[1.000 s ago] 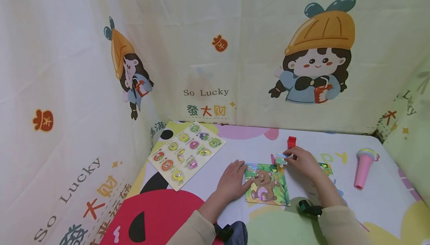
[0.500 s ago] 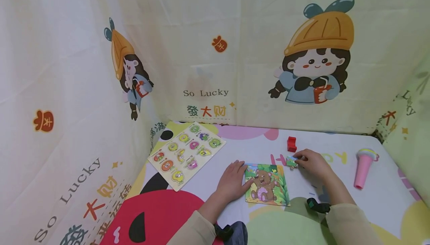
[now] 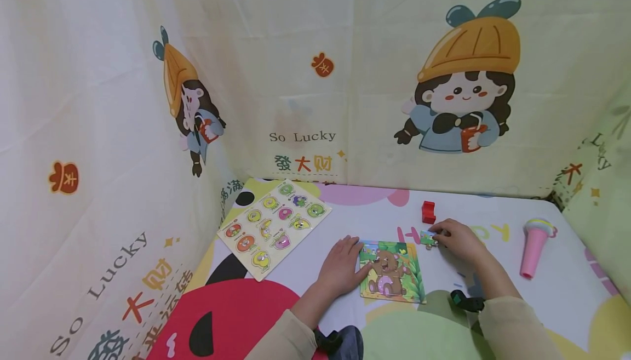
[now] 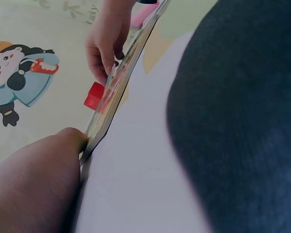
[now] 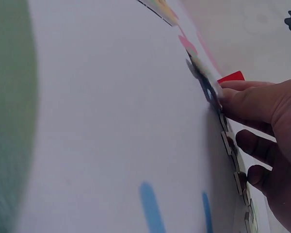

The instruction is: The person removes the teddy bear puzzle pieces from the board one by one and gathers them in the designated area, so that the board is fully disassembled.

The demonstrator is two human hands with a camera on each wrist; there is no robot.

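Observation:
My left hand (image 3: 340, 264) rests at the left side of a square bear jigsaw puzzle (image 3: 391, 272), fingers extended, thumb on its edge. In the left wrist view that thumb (image 4: 70, 141) touches the puzzle's rim. Just past the puzzle's upper right corner, my right hand (image 3: 460, 242) pinches a small blue-and-green puzzle piece (image 3: 428, 238) between thumb and forefinger. The right wrist view shows this piece (image 5: 203, 80) tilted, close over the table, with more puzzle pieces (image 5: 240, 182) lying under the curled lower fingers. In the head view, the hand hides those.
A small red chair-shaped toy (image 3: 428, 212) stands behind the right hand. The pink toy microphone (image 3: 532, 247) lies farther right. At the back left is a fruit picture board (image 3: 274, 228). Printed cloth walls (image 3: 296, 102) enclose the patterned table (image 3: 345, 215).
My right hand has drawn right, away from the puzzle's top corner, carrying the piece with it. Over the last half second it stays put. The left hand has not moved.

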